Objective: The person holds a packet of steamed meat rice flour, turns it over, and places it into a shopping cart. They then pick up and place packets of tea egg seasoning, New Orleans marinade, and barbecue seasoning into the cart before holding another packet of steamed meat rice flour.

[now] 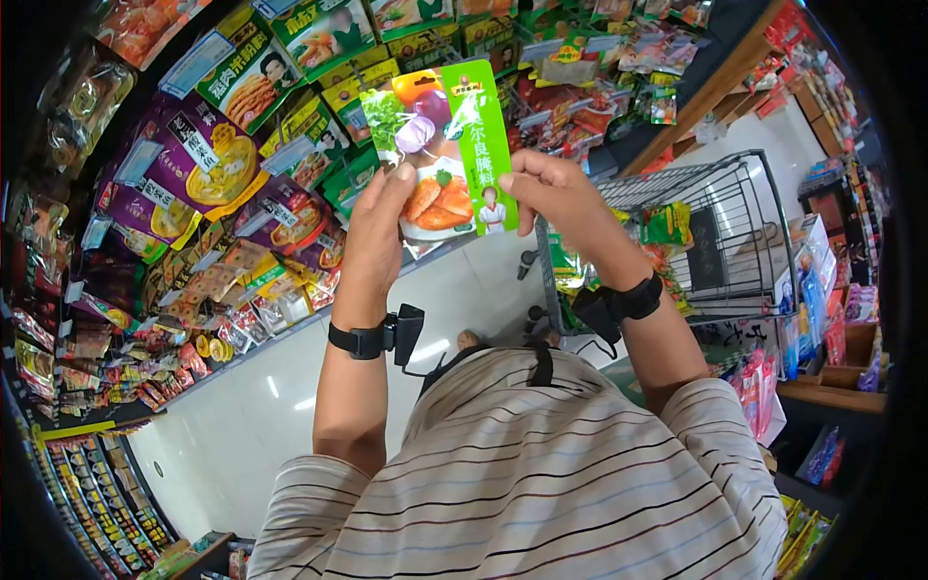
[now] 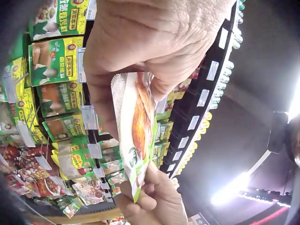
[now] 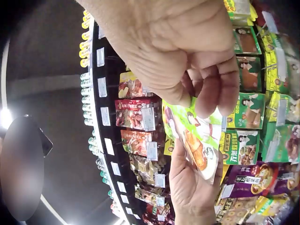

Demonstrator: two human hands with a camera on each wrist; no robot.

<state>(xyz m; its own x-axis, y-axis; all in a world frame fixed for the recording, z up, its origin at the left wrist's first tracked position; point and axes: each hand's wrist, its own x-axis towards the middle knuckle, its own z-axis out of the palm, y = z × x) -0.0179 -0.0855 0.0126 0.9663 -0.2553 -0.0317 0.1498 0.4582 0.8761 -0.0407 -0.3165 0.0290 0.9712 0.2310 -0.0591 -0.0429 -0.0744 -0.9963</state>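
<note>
A green and white seasoning packet (image 1: 448, 145), printed with vegetables and cooked chicken, is held up in front of the shelves, its printed face toward the head camera. My left hand (image 1: 377, 222) pinches its left edge, thumb on the front. On the other side my right hand (image 1: 561, 193) pinches the green edge, thumb in front and fingers behind. The left wrist view shows the packet (image 2: 136, 126) nearly edge-on between both hands. In the right wrist view its lower part (image 3: 197, 140) tilts away below the right hand's curled fingers.
Hanging seasoning packets (image 1: 246, 77) and purple soup packets (image 1: 208, 159) fill the shelf at the left. A wire shopping cart (image 1: 715, 242) with several packets stands at the right. Pale floor tiles (image 1: 232, 416) run along the shelf. More goods (image 1: 831, 290) stand beyond the cart.
</note>
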